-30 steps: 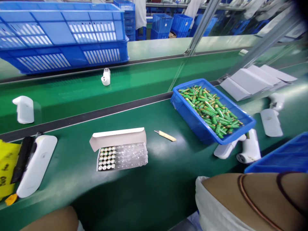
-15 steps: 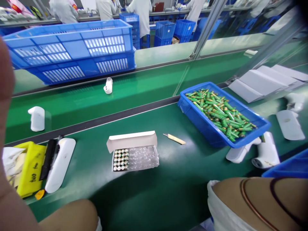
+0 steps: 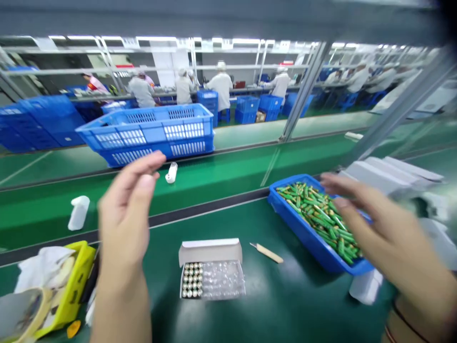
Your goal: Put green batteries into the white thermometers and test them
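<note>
My left hand [image 3: 126,205] is raised above the left side of the bench, fingers bent forward and thumb a little apart, holding nothing. On the right, my right hand [image 3: 371,228], somewhat blurred, hovers over the near edge of a blue bin [image 3: 303,243], thumb and fingers apart with nothing seen between them. Loose green batteries [image 3: 321,214] fill that bin. Between the hands stands an open white box [image 3: 210,250]. Batteries [image 3: 192,280] stand upright in its left part, and a clear plastic insert [image 3: 223,278] shows in the rest. A wooden-handled knife [image 3: 267,252] lies beside the box.
Behind the bench runs a green conveyor belt [image 3: 232,176] carrying white device parts [image 3: 79,213]. Beyond it sit blue crates [image 3: 153,128]. At left is a yellow bin [image 3: 76,281] with a tape roll [image 3: 39,314]. A metal post [image 3: 303,95] rises ahead; people work farther back.
The view has tilted up, showing more of the room. Both my hands have come up into full view, the right one now over the bin of batteries. The white box stays put.
</note>
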`<control>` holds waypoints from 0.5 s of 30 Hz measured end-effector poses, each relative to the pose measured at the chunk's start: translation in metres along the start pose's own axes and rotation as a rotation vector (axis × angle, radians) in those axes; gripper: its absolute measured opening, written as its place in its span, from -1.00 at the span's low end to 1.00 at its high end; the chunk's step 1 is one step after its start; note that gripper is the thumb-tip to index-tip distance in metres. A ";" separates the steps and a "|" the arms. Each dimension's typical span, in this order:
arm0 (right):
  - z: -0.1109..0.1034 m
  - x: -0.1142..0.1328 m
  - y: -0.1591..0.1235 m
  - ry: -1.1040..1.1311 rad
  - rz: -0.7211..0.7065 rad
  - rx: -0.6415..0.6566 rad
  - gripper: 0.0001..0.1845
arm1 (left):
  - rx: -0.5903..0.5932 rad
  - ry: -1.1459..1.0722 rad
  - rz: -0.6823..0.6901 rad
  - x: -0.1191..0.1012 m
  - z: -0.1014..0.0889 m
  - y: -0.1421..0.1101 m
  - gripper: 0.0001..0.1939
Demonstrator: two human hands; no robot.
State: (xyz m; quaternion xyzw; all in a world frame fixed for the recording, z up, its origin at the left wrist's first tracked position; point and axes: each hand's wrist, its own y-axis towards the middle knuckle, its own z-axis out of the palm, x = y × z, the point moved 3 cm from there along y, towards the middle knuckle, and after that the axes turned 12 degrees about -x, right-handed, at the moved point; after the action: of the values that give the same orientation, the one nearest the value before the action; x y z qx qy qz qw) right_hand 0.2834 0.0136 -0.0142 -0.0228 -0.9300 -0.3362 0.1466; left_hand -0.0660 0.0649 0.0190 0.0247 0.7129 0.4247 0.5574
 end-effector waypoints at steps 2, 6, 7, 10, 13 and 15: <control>0.032 -0.027 0.005 -0.135 0.022 0.151 -0.61 | 0.089 0.181 -0.106 0.040 0.013 0.012 -0.69; 0.086 -0.092 -0.012 -0.485 0.016 0.258 -0.52 | 0.134 0.481 -0.292 0.139 0.031 0.028 -0.57; 0.094 -0.103 -0.017 -0.486 -0.018 0.255 -0.52 | 0.128 0.528 -0.307 0.159 0.035 0.030 -0.53; 0.109 -0.121 -0.024 -0.408 -0.081 0.234 -0.55 | 0.120 0.654 -0.378 0.205 0.042 0.038 -0.49; 0.110 -0.124 -0.024 -0.315 -0.039 0.145 -0.58 | 0.119 0.749 -0.467 0.232 0.044 0.053 -0.54; 0.110 -0.125 -0.024 -0.265 -0.015 0.083 -0.56 | 0.119 0.785 -0.513 0.244 0.042 0.064 -0.59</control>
State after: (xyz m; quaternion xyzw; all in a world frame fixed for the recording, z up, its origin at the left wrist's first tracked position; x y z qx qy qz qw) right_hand 0.3707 0.0721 -0.1456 -0.0538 -0.9545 -0.2925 0.0207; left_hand -0.1520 0.2539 -0.1295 -0.2827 0.8760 0.2089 0.3303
